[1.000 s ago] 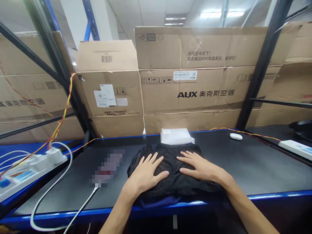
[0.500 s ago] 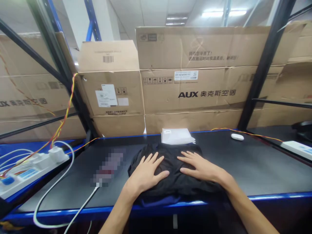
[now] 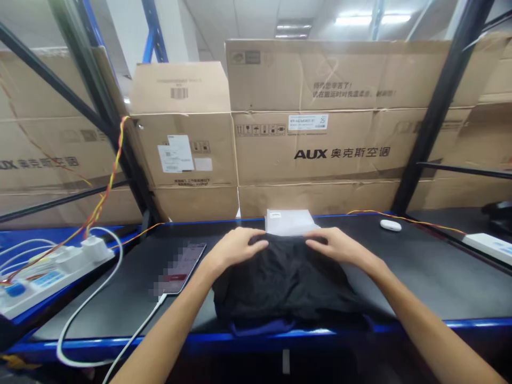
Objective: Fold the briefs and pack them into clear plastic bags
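Observation:
A black garment [image 3: 284,277] lies bunched on the dark shelf top, its near end reaching the front edge. My left hand [image 3: 240,248] is at the garment's far left corner, thumb in front and fingers curled over the cloth. At the far right corner, my right hand [image 3: 334,245] holds it in a similar way. Between the hands the far edge runs nearly straight. Part of the fingers is hidden behind the cloth. Dark blue fabric [image 3: 262,326] shows under the near side. Just beyond the garment lies a white packet [image 3: 290,221], its lower part covered.
To the left lies a phone [image 3: 186,269] with a white cable [image 3: 136,336]. Power strips stand at left [image 3: 52,274] and right [image 3: 490,246]. A small white case [image 3: 390,225] sits back right. Cardboard boxes [image 3: 272,200] wall off the back, between dark rack posts [image 3: 426,114].
Both hands have moved away from me, from lying flat on the garment to its far corners, and their fingers have curled. The cloth's far edge is straighter and covers the packet's lower part.

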The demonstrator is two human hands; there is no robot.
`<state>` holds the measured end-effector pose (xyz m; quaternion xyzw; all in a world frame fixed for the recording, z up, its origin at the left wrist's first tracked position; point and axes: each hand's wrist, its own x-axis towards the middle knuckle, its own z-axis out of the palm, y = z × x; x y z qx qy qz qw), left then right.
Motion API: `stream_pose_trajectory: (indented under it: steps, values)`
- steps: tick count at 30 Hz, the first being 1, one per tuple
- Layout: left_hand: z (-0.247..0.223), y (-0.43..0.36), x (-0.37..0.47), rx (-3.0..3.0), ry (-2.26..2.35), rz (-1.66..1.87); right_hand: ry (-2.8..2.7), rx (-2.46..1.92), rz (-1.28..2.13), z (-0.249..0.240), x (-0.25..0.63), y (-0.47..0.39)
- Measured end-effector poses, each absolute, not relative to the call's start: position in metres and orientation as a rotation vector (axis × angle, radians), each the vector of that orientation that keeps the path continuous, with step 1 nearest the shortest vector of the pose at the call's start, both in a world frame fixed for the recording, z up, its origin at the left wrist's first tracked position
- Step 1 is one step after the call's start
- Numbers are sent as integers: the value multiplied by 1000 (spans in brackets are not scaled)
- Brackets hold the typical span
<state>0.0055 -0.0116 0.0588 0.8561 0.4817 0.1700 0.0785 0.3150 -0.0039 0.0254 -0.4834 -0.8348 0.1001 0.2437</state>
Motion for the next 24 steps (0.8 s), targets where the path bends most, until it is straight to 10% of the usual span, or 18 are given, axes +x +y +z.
stream_pose_trajectory:
  steps: [24]
  values:
    - [34, 40, 5, 2379, 1194, 996, -2126, -1291, 106, 14, 343, 17]
